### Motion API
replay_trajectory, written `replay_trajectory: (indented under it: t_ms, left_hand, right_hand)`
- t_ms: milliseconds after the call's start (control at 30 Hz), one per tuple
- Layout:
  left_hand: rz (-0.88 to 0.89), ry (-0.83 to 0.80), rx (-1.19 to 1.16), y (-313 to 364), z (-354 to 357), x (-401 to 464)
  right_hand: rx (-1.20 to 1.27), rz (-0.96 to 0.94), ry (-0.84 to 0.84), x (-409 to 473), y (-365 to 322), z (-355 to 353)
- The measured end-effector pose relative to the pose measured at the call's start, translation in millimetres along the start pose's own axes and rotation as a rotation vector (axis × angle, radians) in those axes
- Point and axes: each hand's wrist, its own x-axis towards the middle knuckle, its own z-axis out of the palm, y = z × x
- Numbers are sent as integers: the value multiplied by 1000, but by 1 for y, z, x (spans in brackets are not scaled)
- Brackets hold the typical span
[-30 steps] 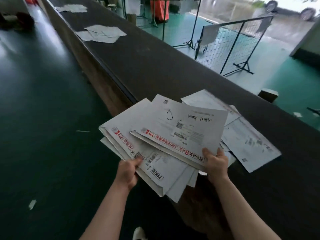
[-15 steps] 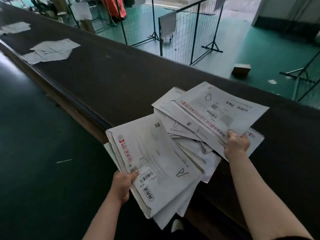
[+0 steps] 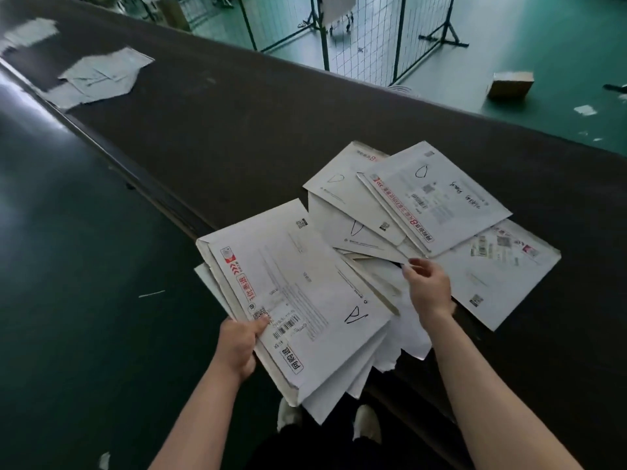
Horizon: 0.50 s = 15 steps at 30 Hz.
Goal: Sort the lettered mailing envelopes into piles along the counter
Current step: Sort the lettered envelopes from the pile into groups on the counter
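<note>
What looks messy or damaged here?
The pile on the counter is fanned out crookedly, envelopes at different angles. In the stack held by the left hand, one lower envelope has a ragged, torn edge.

Head-worn camera looks steeply down, close over the counter point(image 3: 258, 137) edge.

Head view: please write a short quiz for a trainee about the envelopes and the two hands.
1. True or false: the left hand holds a stack of envelopes.
2. The right hand is: A) flat on the counter B) above the near pile C) out of view.
3. Fill in: the far pile lies toward the ____ of the picture.

Key: 1 true; 2 B; 3 left.
</note>
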Motion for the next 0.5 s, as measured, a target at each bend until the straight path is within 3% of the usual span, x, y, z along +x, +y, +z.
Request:
replay_trajectory:
  t_ms: [200,400,500]
  left_hand:
    - [53,-31,-40,30,-57,5]
    - [159,134,-216,64,-154,32]
    - [177,236,-325,71,-212,54]
  right_hand:
    - [-287,-205,-549,-19,-57,95]
    - [-510,-418,-884,-57,-107,237]
    - [-577,-413,-998,-76,-124,328]
